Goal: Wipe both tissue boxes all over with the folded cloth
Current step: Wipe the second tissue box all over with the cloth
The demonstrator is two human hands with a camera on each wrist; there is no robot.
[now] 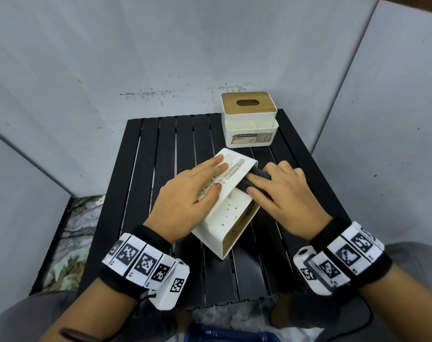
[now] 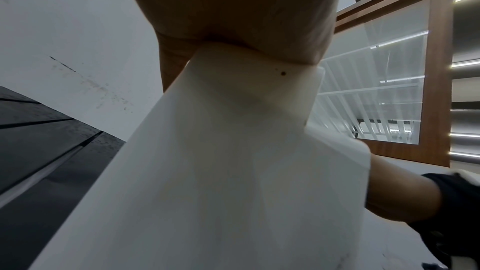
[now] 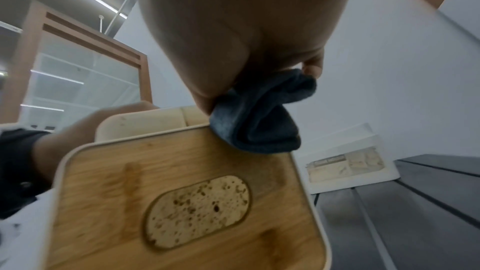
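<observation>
A white tissue box (image 1: 234, 213) lies tipped on its side in the middle of the black slatted table (image 1: 160, 156), its bamboo lid (image 3: 182, 192) facing right. My left hand (image 1: 210, 178) rests flat on the labelled upper face, fingers straight, and the palm presses the box's edge (image 2: 221, 171). My right hand (image 1: 276, 188) grips a folded dark blue cloth (image 1: 259, 173) and holds it against the box's far upper rim; the cloth (image 3: 259, 118) bunches under the fingers at the lid's corner. The second tissue box (image 1: 249, 119) stands upright at the back right, and its label (image 3: 348, 163) shows.
Grey panels wall the table in at the back and on both sides. Crumpled litter (image 1: 69, 243) lies on the floor left of the table. A blue object (image 1: 229, 334) sits at the near edge by my lap. Bare slats run along the table's left side.
</observation>
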